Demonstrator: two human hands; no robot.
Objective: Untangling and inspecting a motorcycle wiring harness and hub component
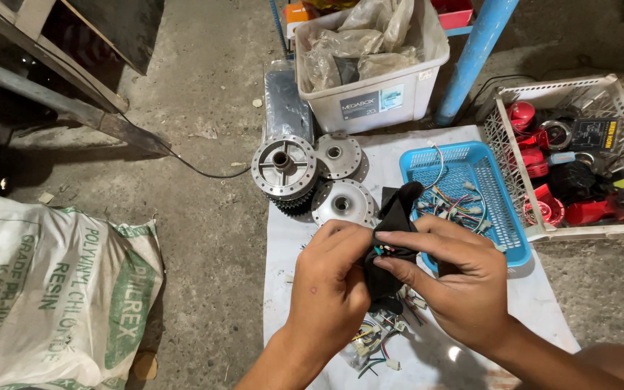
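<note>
Both my hands are closed on one black soft sleeve (393, 217) with coloured wire ends poking from it, held above the white sheet (543, 303) on the concrete floor. My left hand (330, 282) has a tight grip round the lower part; my right hand (456, 278) pinches the wire ends between thumb and forefinger. I judge the step goes best if I keep the left steady and work the wires with short, gentle pulls, so no connector snags inside the sleeve.

Counting from big to small: one printed woven sack (52, 289); one white plastic tub (370, 94) of bags; one white mesh crate (579, 97) of red and black parts; one blue plastic basket (471, 162) of wires; three grey metal wheel hubs (284, 167); one loose wire bundle (373, 339) under my hands.
</note>
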